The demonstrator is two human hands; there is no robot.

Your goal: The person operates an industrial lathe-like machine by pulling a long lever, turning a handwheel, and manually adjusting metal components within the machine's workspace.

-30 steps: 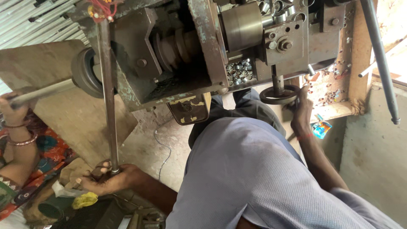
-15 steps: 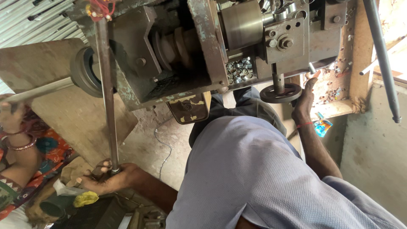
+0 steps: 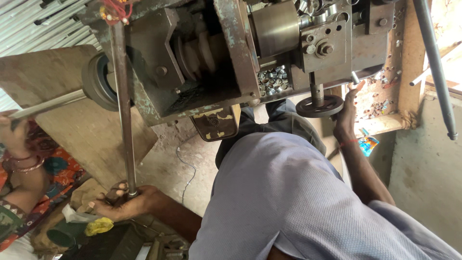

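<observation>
Below the lathe (image 3: pixel 202 62), my left hand (image 3: pixel 122 202) wraps shut around the lever's (image 3: pixel 122 106) end for leverage, while my right hand (image 3: pixel 347 113) rests half-open against the handwheel (image 3: pixel 319 106).

One machine (image 3: pixel 216 62) is seen, with one handwheel (image 3: pixel 319 106) and one long lever (image 3: pixel 123 110). Two hands of the worker are counted — left (image 3: pixel 120 204), right (image 3: pixel 347 113) — and one hand (image 3: pixel 12 135) of another person. Small metal rings (image 3: pixel 273 81) are too many to count.
</observation>
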